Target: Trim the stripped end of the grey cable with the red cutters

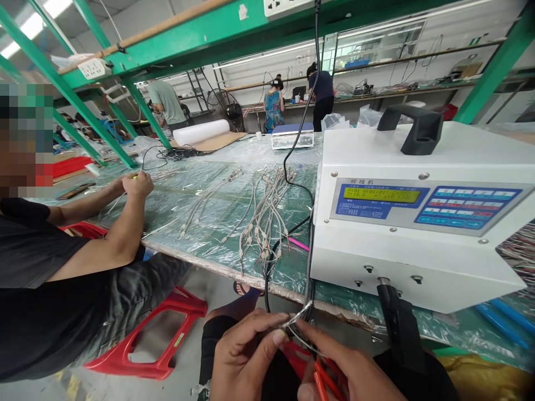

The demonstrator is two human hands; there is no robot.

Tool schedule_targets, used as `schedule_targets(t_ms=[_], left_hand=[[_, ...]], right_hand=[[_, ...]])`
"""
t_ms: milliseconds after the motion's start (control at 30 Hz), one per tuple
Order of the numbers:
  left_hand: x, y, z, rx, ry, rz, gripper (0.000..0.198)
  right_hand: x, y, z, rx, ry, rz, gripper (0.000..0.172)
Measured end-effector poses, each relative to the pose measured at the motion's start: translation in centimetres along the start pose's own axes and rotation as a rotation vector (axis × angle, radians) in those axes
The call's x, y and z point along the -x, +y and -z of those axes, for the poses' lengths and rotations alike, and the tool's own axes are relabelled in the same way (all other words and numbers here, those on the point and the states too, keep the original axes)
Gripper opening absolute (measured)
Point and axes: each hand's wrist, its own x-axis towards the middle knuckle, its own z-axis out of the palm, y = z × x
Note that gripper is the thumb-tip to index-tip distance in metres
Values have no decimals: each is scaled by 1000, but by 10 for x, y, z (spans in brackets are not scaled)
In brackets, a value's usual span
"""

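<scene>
Low in front of the table edge, my left hand [251, 353] is closed, pinching a thin cable [301, 314] between thumb and fingers. The cable's bared, silvery stretch sticks up past the fingertips. My right hand [346, 362] is close beside it, with its index finger against the cable. Its other fingers are curled round a tool with red handles [321, 381]; the tool's jaws are hidden. On the table ahead lies a loose bunch of grey cables [261, 223] with small connectors and some red and black wire ends.
A white machine [363, 262] with a yellow display and keypad stands at right, a black piece projecting below. A black power cord [287, 161] hangs to the table. A co-worker's hands [137, 184] are at left, above a red stool [167, 345]. Green frame beams cross overhead.
</scene>
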Motion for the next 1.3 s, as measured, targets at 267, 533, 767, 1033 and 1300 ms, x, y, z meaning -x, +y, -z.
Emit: schedule_targets(t_ms=[267,533,767,1033,1300], left_hand=[[-1,0,0,18,-3,-3,13],[2,3,-5,39,53,29,8],[3,1,-3,31,55,34,8],[3,1,-5,46,91,31,8],[3,2,-5,42,103,28,8]], right_hand=[[-2,-2,1,18,-62,-12,73],[-3,-6,3,24,-76,-31,74],[-2,-6,2,-5,-71,-25,75],[-4,-5,1,-9,-75,-32,75],[-2,-4,1,-6,-80,-23,74]])
